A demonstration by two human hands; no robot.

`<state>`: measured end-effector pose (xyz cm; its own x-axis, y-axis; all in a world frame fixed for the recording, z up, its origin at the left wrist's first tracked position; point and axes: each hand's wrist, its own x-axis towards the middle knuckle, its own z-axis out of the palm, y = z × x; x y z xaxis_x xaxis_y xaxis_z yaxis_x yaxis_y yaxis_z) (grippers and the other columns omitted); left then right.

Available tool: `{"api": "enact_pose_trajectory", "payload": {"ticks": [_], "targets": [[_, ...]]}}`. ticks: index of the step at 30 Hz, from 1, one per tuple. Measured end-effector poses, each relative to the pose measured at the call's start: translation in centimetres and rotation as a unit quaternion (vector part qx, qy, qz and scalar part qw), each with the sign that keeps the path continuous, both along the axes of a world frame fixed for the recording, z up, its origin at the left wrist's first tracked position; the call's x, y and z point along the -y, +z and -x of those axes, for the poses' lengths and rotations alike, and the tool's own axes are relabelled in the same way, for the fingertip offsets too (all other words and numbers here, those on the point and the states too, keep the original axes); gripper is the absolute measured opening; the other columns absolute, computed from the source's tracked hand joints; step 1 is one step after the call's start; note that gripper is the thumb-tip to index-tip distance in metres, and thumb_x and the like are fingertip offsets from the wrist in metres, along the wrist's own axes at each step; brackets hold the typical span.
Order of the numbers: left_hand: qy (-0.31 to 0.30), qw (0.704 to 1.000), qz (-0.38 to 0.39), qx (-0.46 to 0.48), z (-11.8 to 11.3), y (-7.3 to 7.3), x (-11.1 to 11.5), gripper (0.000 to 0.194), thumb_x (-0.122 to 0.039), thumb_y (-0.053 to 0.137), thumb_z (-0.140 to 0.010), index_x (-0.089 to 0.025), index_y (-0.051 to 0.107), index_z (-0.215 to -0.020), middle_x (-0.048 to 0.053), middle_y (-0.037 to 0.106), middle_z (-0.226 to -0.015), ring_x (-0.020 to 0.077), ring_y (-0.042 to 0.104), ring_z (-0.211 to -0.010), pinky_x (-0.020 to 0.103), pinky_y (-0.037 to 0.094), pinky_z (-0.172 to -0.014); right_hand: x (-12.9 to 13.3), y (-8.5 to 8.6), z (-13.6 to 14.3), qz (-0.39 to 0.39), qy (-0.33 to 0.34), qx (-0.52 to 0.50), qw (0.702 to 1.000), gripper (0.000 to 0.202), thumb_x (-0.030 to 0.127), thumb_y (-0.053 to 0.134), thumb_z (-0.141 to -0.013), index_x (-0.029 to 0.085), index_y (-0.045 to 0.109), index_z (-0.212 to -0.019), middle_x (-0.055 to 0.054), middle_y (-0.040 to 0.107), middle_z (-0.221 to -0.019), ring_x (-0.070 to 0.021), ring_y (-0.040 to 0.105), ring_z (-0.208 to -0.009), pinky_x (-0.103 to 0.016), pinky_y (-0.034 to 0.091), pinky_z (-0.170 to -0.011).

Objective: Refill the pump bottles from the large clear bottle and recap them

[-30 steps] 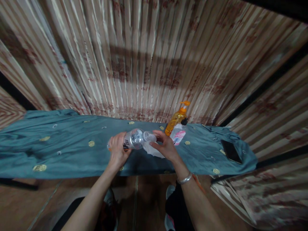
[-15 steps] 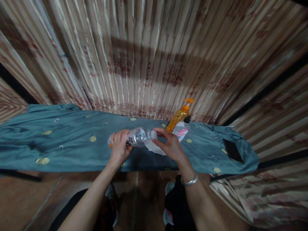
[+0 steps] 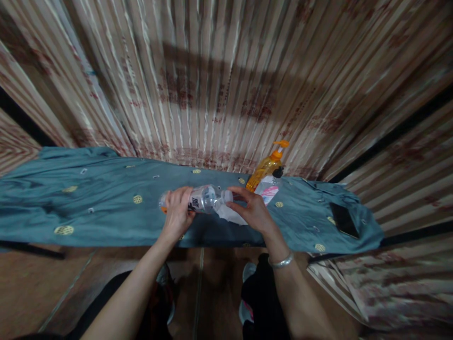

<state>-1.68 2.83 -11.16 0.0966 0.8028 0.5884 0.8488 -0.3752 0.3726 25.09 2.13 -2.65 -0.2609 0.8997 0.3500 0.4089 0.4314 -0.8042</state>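
Observation:
A clear plastic bottle (image 3: 208,199) with a printed label lies sideways in the air above the blue-green cloth, its neck to the right. My left hand (image 3: 177,210) wraps round its lower body. At the neck, my right hand (image 3: 253,208) pinches the white cap (image 3: 227,196) between thumb and fingers. Under the neck and right fingers lies a crumpled white tissue or cloth (image 3: 230,214), partly hidden. Beyond my right hand are an orange pump bottle (image 3: 265,171) and, in front of it, a clear bottle with a black top (image 3: 278,172) and pink marking.
A blue-green patterned cloth (image 3: 106,208) covers the narrow table. A black phone (image 3: 344,220) lies near its right end. Pleated curtains (image 3: 198,94) hang close behind, and dark bars (image 3: 396,130) run along the sides.
The view has shifted slightly. Both hands keep their hold on the bottle and its cap; the right fingers look much the same.

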Motion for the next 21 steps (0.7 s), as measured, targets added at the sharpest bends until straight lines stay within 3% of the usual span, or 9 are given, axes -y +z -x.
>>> {"api": "enact_pose_trajectory", "payload": {"ticks": [10,14,19,21], "targets": [[-0.003,1.000,0.006,-0.008,-0.1,0.1,0.2,0.067,-0.017,0.064,-0.083,-0.018,0.056,-0.150,0.021,0.069,-0.146,0.0405,0.061,-0.140,0.065,0.029,-0.130,0.0,0.3,0.2,0.012,-0.029,0.085,0.996,0.021,0.042,0.078,-0.099,0.023,0.080,-0.109,-0.004,0.084,-0.094,-0.0225,0.080,-0.088,-0.034,0.062,-0.082],[-0.008,1.000,0.003,-0.010,-0.2,0.2,0.3,0.065,-0.017,0.063,-0.084,-0.015,0.056,-0.149,0.023,0.069,-0.145,0.0406,0.061,-0.139,0.066,0.030,-0.130,0.2,0.6,0.6,0.021,-0.055,0.130,0.990,0.029,0.051,0.069,-0.107,0.023,0.078,-0.107,-0.002,0.080,-0.083,-0.0207,0.078,-0.078,-0.030,0.055,-0.074],[-0.016,1.000,0.002,-0.012,-0.3,0.3,0.4,0.067,-0.014,0.062,-0.082,-0.016,0.057,-0.149,0.023,0.068,-0.147,0.0403,0.060,-0.140,0.066,0.028,-0.131,0.3,1.0,0.9,0.060,-0.069,0.210,0.973,0.050,0.054,0.055,-0.113,0.024,0.070,-0.077,-0.004,0.074,-0.071,-0.0213,0.076,-0.074,-0.031,0.053,-0.078],[-0.018,1.000,0.003,-0.012,-0.2,0.3,0.3,0.068,-0.014,0.062,-0.081,-0.016,0.057,-0.149,0.022,0.068,-0.147,0.0403,0.060,-0.141,0.066,0.028,-0.131,0.3,1.1,0.8,0.063,-0.075,0.210,0.973,0.047,0.054,0.053,-0.113,0.024,0.073,-0.083,-0.006,0.077,-0.077,-0.0233,0.078,-0.081,-0.033,0.054,-0.081]]}}
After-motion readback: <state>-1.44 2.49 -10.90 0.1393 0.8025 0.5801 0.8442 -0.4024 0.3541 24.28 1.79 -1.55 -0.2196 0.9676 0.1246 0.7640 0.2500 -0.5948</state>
